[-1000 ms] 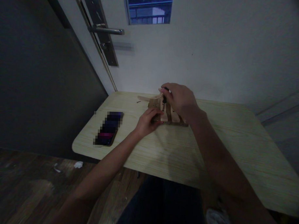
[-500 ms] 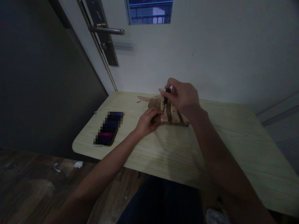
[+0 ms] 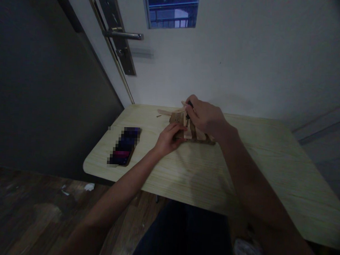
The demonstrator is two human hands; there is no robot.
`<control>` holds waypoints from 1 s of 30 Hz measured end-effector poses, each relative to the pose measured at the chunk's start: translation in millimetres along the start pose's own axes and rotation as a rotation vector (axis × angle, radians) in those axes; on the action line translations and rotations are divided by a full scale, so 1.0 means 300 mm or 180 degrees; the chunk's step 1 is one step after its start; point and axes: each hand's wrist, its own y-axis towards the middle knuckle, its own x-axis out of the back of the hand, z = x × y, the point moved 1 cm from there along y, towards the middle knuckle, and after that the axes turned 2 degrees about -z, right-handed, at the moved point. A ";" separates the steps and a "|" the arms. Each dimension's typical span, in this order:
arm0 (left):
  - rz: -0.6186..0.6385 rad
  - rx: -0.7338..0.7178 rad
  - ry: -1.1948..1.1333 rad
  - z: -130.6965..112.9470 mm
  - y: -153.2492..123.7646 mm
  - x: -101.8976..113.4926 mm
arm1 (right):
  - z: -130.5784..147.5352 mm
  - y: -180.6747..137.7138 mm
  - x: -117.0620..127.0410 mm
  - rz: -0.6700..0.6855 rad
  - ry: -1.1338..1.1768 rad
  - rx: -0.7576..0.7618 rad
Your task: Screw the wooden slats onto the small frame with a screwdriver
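Observation:
My right hand (image 3: 205, 113) is closed around the dark handle of a screwdriver (image 3: 188, 114), whose shaft points down at a pale wooden slat (image 3: 188, 133). That slat lies across a brown wooden board (image 3: 176, 118), with more pale slats to its right, partly hidden by my right hand. My left hand (image 3: 169, 138) grips the front left part of the board, fingers on top and thumb at the front edge. Behind the board lie loose thin wood strips (image 3: 165, 112). A small screw or nail (image 3: 158, 116) rests to the left of the board.
A phone (image 3: 125, 146) lies on the left of the light wood table (image 3: 268, 175). Against the table's back edge stands a white door (image 3: 258, 63) with a metal handle (image 3: 125, 35) and a small window (image 3: 172, 12). White scraps (image 3: 89, 186) are on the floor.
My right hand has dipped slightly and its grip on the screwdriver handle has turned. My left hand stays on the board. The whole view has shifted a little.

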 end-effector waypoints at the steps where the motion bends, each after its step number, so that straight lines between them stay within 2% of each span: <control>1: -0.0003 -0.0025 -0.0015 0.000 -0.001 0.000 | 0.000 0.002 0.000 -0.0022 0.0087 0.0001; 6: 0.0033 -0.0028 -0.0030 -0.002 -0.002 0.003 | -0.015 0.016 -0.002 -0.0240 0.0534 0.0003; 17: -0.0040 -0.0088 -0.0055 -0.006 0.003 0.002 | -0.030 0.019 -0.042 -0.0667 0.0129 -0.0438; 22: -0.0030 -0.0072 -0.0087 -0.002 0.003 0.000 | -0.035 0.024 -0.052 -0.0915 0.0560 0.0125; 30: -0.0023 -0.0036 -0.0063 0.003 -0.002 -0.001 | -0.061 0.044 -0.069 -0.0852 0.1262 0.0654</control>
